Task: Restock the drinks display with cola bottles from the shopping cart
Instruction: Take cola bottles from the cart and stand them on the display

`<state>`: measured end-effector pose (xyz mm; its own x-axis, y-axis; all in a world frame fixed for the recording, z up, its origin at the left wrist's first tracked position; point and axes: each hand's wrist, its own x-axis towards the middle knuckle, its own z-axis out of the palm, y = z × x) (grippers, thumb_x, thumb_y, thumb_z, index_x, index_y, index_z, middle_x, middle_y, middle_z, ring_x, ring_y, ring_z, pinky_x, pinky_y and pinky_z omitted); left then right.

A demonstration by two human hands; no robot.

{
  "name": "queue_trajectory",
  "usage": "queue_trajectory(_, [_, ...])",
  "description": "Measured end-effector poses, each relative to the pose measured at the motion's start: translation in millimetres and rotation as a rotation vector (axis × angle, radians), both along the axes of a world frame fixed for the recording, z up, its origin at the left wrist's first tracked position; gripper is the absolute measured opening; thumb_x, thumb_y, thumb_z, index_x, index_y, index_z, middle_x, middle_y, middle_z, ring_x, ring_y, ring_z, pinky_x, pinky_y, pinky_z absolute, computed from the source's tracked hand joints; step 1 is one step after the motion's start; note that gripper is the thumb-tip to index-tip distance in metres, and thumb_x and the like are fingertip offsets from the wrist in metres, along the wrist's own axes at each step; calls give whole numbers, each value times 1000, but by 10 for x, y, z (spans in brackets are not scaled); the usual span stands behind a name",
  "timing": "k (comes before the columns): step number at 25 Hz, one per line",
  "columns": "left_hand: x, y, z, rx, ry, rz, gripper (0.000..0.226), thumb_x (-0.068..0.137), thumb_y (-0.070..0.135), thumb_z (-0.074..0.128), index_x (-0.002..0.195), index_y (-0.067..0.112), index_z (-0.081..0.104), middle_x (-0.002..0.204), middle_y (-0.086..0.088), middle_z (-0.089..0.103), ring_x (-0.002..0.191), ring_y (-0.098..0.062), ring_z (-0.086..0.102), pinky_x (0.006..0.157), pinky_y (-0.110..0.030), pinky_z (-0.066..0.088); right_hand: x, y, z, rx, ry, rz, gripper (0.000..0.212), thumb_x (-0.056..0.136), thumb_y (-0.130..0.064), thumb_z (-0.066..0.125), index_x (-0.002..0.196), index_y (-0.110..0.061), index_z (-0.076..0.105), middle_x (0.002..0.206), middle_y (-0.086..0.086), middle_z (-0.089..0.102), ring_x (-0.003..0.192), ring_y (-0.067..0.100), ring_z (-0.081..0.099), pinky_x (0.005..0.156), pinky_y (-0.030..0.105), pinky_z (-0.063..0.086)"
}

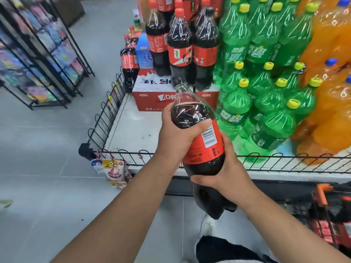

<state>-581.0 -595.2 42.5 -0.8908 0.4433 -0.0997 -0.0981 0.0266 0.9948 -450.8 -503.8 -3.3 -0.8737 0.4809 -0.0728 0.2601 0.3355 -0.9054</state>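
I hold a large cola bottle [203, 149] with a red label tilted over the front rail of the drinks display, its neck pointing away towards the shelf. My left hand [178, 133] grips its upper shoulder. My right hand [226, 173] wraps its lower body from the right. Several cola bottles [180, 48] with red caps stand on a red carton [152, 97] at the back of the display. The white display platform [136, 130] lies bare in front of that carton. The shopping cart [326, 215] with an orange handle shows at the lower right, its contents blurred.
Green soda bottles [266, 92] fill the display's middle, orange soda bottles [332, 92] the right. A black wire rail [284, 160] edges the platform. One cola bottle [129, 67] stands at the left rail. Snack packets [114, 171] hang off the corner. A black rack [41, 54] stands across the aisle.
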Motion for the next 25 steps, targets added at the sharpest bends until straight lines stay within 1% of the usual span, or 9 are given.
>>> queue_trajectory(2, [-196, -31, 29, 7, 5, 30, 91, 60, 19, 95, 135, 31, 46, 119, 6, 70, 103, -7, 72, 94, -37, 59, -242, 14, 24, 1, 1, 36, 132, 49, -33, 96, 149, -46, 11, 123, -28, 52, 109, -9, 55, 90, 11, 41])
queue_trajectory(4, [-430, -37, 43, 11, 10, 63, 87, 66, 12, 95, 135, 29, 45, 119, 6, 70, 102, -6, 71, 95, -36, 58, -508, 59, 37, -16, 21, 76, 132, 50, -29, 96, 149, -46, 11, 119, -36, 47, 107, -17, 51, 87, 5, 38])
queue_trajectory(6, [-650, -20, 80, -8, 16, 91, 95, 60, 21, 97, 138, 30, 45, 121, 7, 69, 104, -7, 71, 96, -39, 58, -764, 109, 54, -21, 37, 112, 131, 49, -31, 96, 148, -47, 12, 118, -38, 45, 107, -18, 50, 88, 7, 38])
queue_trajectory(10, [-1114, 55, 195, -62, 38, 162, 104, 50, 35, 95, 140, 35, 43, 122, 8, 69, 107, -10, 70, 97, -42, 58, -1286, 233, 112, -23, 42, 155, 135, 37, -52, 87, 148, -49, 10, 129, -22, 52, 117, 3, 54, 100, 25, 43])
queue_trajectory(12, [-1338, 112, 265, -70, 57, 180, 107, 53, 33, 95, 144, 33, 40, 119, 11, 69, 105, -6, 70, 97, -41, 58, -1562, 336, 159, -29, 52, 189, 133, 40, -46, 90, 147, -51, 10, 129, -20, 52, 118, 4, 54, 99, 24, 43])
queue_trajectory(15, [-1671, 205, 356, -73, 69, 227, 107, 52, 32, 95, 144, 33, 39, 118, 12, 69, 102, -3, 71, 95, -39, 59, -1967, 504, 221, -23, 88, 244, 128, 48, -32, 96, 143, -54, 13, 124, -29, 49, 116, 2, 54, 95, 19, 40])
queue_trajectory(20, [-2190, 261, 477, -128, 93, 204, 106, 54, 26, 98, 141, 34, 38, 123, 13, 65, 108, -6, 67, 93, -34, 57, -2512, 587, 233, -47, 92, 254, 133, 40, -44, 92, 144, -56, 10, 136, -17, 49, 124, 6, 51, 104, 32, 45])
queue_trajectory(22, [-2393, 270, 493, -139, 103, 170, 103, 58, 21, 99, 139, 36, 36, 121, 15, 63, 107, -3, 65, 87, -27, 56, -2690, 600, 220, -55, 113, 257, 130, 44, -36, 95, 142, -57, 14, 132, -24, 50, 121, -2, 52, 103, 28, 45])
queue_trajectory(25, [-2716, 303, 480, -179, 136, 124, 118, 39, 39, 98, 140, 34, 39, 125, 10, 66, 111, -10, 67, 93, -36, 57, -2948, 626, 192, -64, 131, 227, 128, 48, -23, 97, 143, -53, 17, 121, -38, 48, 112, -15, 51, 94, 16, 45])
